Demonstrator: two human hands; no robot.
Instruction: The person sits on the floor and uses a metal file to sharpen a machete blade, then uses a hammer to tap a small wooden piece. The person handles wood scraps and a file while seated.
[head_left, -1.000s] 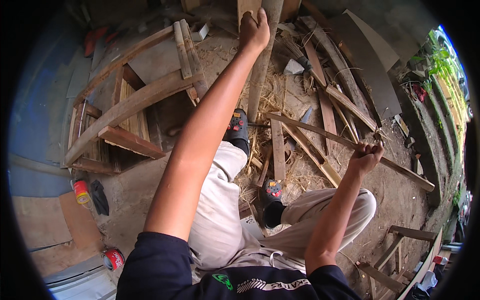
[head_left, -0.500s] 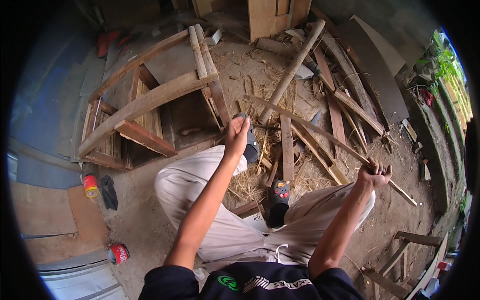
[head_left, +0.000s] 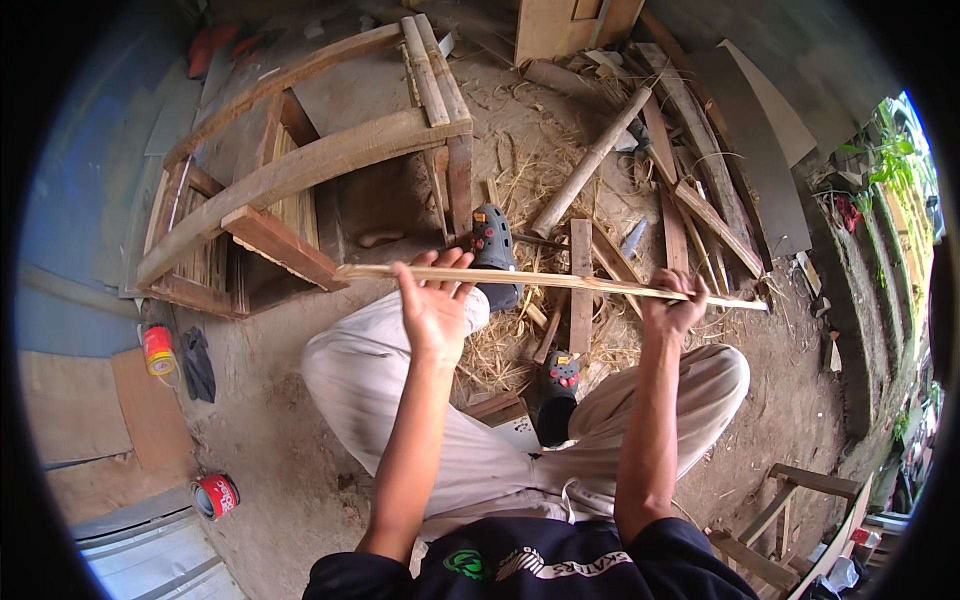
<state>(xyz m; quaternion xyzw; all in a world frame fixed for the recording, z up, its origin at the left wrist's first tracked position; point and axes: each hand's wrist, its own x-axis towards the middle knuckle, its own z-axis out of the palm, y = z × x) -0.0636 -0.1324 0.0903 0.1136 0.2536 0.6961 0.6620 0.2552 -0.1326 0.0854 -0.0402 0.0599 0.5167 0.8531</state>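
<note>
Wood strip (head_left: 545, 280) lies mid-frame, long axis approx. L–R, running mostly left from the R hand (head_left: 674, 303), curled round it nr its right end, while the L hand (head_left: 434, 322), palm up w/ fingers uncurled, sits under its left part.

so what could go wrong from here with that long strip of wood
1. The wooden strip lies across the open left hand, whose fingers are not wrapped around it, so that side might slip.
2. The right hand grips it bare, so a splinter seems possible.
3. The strip's left end appears close to the wooden frame and could knock it, though the real gap is hard to judge from this view.
</note>
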